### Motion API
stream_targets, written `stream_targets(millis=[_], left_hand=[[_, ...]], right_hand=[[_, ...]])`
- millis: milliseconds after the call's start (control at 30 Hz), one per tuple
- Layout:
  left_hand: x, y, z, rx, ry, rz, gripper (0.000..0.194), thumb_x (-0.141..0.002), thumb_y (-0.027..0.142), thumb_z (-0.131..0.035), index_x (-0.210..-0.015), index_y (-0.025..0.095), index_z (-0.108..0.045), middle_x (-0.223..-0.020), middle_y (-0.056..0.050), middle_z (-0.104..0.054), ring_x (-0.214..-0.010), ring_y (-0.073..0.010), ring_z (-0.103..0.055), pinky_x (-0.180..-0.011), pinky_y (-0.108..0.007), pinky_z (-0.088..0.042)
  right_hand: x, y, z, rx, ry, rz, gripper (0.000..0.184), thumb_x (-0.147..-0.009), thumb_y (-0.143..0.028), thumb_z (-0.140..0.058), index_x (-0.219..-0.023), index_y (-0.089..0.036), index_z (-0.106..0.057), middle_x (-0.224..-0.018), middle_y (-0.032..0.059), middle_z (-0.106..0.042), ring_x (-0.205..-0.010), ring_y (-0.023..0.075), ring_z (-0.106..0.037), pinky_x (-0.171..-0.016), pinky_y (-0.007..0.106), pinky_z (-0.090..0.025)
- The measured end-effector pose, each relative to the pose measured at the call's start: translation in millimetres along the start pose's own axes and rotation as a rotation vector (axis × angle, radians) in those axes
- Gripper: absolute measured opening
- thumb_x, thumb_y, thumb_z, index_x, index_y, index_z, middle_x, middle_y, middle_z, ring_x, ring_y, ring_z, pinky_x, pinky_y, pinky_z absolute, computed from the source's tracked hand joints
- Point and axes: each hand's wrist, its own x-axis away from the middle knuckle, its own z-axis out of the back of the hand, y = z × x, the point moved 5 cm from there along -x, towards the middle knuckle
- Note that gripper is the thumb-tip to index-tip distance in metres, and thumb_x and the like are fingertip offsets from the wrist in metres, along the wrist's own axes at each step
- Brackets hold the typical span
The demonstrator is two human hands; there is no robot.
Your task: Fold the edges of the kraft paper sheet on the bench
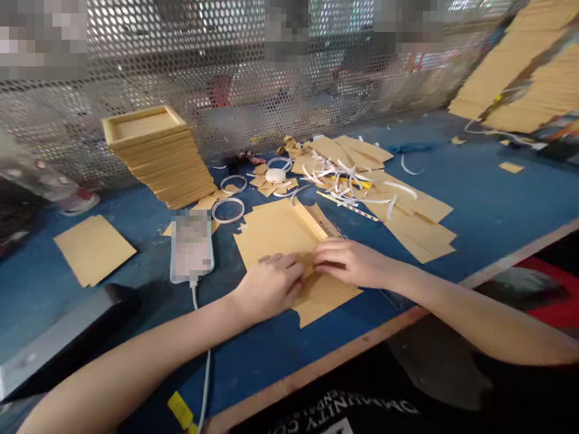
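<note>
A brown kraft paper sheet [266, 229] lies on the blue table, with a narrow raised fold [311, 219] along its right side. My left hand [274, 283] bears down on the paper, its fingers bent and thumb tucked toward the fold. At the near end of that fold, my right hand [350, 262] is closed, fingers and thumb pinching the paper edge. Both hands' fingertips are partly hidden. Below them, the sheet's near end [328, 301] spreads toward me.
A tall stack of folded paper trays [158, 157] leans at the back left. A phone [192, 247] with a white cable lies left of my hands. Tape rings [228, 210], white strips [344, 178] and loose paper pieces [420, 235] lie behind. A perforated metal screen [226, 60] borders the back.
</note>
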Motion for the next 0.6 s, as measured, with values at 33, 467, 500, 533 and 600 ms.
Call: stream_targets(millis=[33, 467, 500, 533, 600], left_hand=[[0, -3, 0.2, 0.033, -0.003, 0.035, 0.010, -0.088, 0.020, -0.051, -0.081, 0.018, -0.057, -0.081, -0.002, -0.062, -0.073, -0.0175, -0.060, -0.061, -0.027, -0.044], [-4, -28, 2.6, 0.296, -0.150, 0.205, 0.024, -0.089, 0.029, -0.044, -0.079, 0.018, -0.063, -0.078, -0.002, -0.067, -0.066, -0.0134, -0.059, -0.058, -0.023, -0.040], [-4, -29, 2.0, 0.304, -0.166, 0.200, 0.025, -0.089, 0.031, -0.044, -0.081, 0.018, -0.064, -0.081, -0.002, -0.068, -0.069, -0.0140, -0.060, -0.059, -0.023, -0.041], [-5, -30, 1.5, 0.308, -0.184, 0.197, 0.026, -0.090, 0.032, -0.043, -0.084, 0.019, -0.065, -0.084, -0.002, -0.069, -0.071, -0.0146, -0.061, -0.060, -0.023, -0.041], [-6, -31, 0.6, 0.299, -0.225, 0.198, 0.027, -0.090, 0.033, -0.043, -0.086, 0.019, -0.066, -0.087, -0.002, -0.070, -0.074, -0.0158, -0.062, -0.061, -0.024, -0.042]], right_hand=[[0, 0, 0, -0.002, 0.005, -0.015, 0.018, -0.095, -0.024, -0.049, -0.090, -0.016, -0.064, -0.090, 0.0079, -0.066, -0.087, 0.0189, -0.059, -0.079, 0.033, -0.048], [-8, 0, -1, -0.014, -0.019, -0.182, 0.016, -0.093, -0.024, -0.049, -0.085, -0.019, -0.062, -0.084, 0.0041, -0.063, -0.083, 0.0176, -0.056, -0.075, 0.032, -0.044], [-8, 0, -2, -0.015, -0.018, -0.187, 0.015, -0.093, -0.023, -0.049, -0.084, -0.019, -0.061, -0.084, 0.0039, -0.063, -0.083, 0.0175, -0.056, -0.075, 0.032, -0.044], [-9, 1, -3, -0.014, -0.018, -0.191, 0.015, -0.093, -0.023, -0.050, -0.083, -0.019, -0.061, -0.084, 0.0038, -0.063, -0.083, 0.0173, -0.055, -0.075, 0.032, -0.043], [-9, 1, -3, -0.007, -0.016, -0.199, 0.015, -0.093, -0.022, -0.050, -0.082, -0.018, -0.060, -0.082, 0.0035, -0.062, -0.082, 0.0171, -0.055, -0.075, 0.032, -0.043]])
